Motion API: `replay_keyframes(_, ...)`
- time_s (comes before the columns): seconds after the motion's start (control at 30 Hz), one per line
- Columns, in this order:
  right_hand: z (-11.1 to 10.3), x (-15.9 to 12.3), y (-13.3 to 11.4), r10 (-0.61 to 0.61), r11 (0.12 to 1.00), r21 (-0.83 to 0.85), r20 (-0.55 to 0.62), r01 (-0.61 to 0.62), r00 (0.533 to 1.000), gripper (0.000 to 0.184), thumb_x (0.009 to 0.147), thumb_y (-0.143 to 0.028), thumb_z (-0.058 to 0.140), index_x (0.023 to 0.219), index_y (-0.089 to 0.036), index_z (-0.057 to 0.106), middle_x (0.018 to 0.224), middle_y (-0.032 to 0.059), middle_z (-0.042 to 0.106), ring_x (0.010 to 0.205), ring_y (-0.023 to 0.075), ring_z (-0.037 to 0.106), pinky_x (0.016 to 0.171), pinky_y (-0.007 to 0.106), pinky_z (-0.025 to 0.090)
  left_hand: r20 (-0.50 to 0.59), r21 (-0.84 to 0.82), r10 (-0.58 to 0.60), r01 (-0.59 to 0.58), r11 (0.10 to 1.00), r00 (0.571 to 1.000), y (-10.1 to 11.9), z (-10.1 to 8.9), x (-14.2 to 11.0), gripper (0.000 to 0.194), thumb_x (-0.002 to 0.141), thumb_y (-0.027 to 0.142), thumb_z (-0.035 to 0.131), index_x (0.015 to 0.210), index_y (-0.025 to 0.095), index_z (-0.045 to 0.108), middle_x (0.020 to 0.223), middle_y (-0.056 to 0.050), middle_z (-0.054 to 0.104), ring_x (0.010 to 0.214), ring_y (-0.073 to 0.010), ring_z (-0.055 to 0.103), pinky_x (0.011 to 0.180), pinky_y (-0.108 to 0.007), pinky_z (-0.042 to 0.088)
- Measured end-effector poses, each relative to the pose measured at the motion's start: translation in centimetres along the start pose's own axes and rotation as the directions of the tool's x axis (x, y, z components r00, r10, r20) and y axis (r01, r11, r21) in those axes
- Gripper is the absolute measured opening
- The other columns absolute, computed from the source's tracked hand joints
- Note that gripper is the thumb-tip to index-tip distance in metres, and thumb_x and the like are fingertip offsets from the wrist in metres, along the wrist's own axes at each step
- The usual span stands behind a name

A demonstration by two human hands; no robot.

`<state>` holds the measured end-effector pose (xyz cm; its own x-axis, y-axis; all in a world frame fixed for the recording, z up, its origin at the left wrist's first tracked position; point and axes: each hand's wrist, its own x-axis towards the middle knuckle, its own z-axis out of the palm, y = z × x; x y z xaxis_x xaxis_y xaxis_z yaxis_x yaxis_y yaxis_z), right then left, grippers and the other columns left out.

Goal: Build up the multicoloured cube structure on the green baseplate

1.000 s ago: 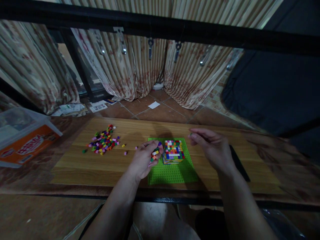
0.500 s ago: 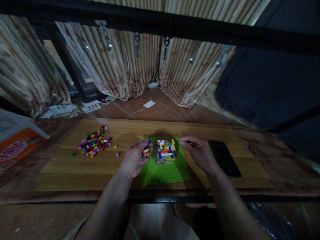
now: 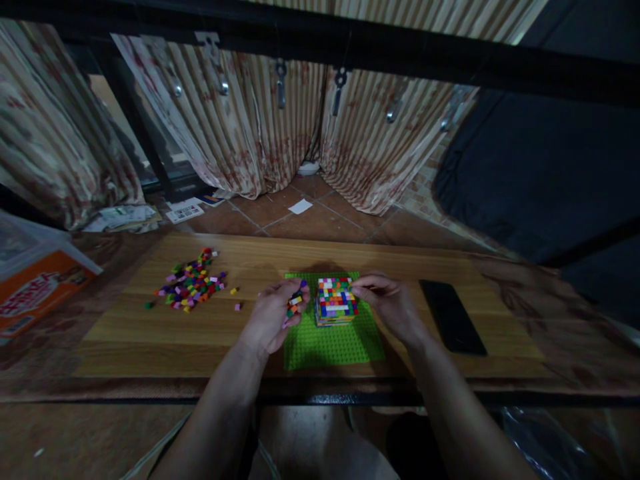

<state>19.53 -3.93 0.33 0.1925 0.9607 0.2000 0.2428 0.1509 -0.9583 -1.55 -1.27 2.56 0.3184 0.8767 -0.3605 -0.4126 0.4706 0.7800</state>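
Note:
A block built of many-coloured toy bricks [image 3: 337, 301] stands on the green studded baseplate [image 3: 330, 347] in front of me. To its left, my left hand [image 3: 274, 313] is curled around several loose bricks [image 3: 296, 301], purple, white, orange and others, which show between thumb and fingers. My right hand [image 3: 387, 301] is at the block's upper right edge, thumb and forefinger pinched together. Whatever is between those fingertips is too small to make out.
A heap of loose bricks [image 3: 195, 283] lies on the wooden board [image 3: 150, 347] at the left, with a few strays beside it. A black phone-like slab [image 3: 453, 317] lies at the right. An orange-and-clear box [image 3: 45, 280] stands at the far left.
My right hand has moved left, from beside the baseplate's edge to the upper right of the brick block. The left hand keeps its bricks. The view has shifted slightly.

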Motion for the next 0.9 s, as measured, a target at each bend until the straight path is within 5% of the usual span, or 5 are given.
replay_keyframes(0.37, 0.21, 0.78, -0.28, 0.248, 0.946, 0.219, -0.014, -0.239, 0.969, 0.028, 0.05, -0.035, 0.086, 0.066, -0.02, 0.068, 0.064, -0.0022, 0.064, 0.06, 0.012, 0.055, 0.06, 0.028, 0.044, 0.008, 0.003, -0.003, 0.003, 1.0, 1.0, -0.14, -0.23, -0.02, 0.017, 0.07, 0.024, 0.069, 0.071, 0.011, 0.058, 0.063, 0.0, 0.054, 0.044, -0.0035, 0.042, 0.031, -0.013, 0.018)
replay_keyframes(0.9, 0.02, 0.79, -0.45, 0.258, 0.951, 0.165, 0.039, -0.261, 0.965, 0.026, 0.053, -0.036, 0.085, 0.066, -0.02, 0.072, 0.064, -0.0004, 0.068, 0.06, 0.0132, 0.059, 0.062, 0.029, 0.048, 0.014, 0.01, -0.008, 0.008, 1.0, 1.0, -0.23, -0.23, 0.1, 0.02, 0.075, 0.028, 0.068, 0.074, 0.011, 0.058, 0.064, 0.0, 0.054, 0.045, -0.0031, 0.042, 0.031, -0.012, 0.018)
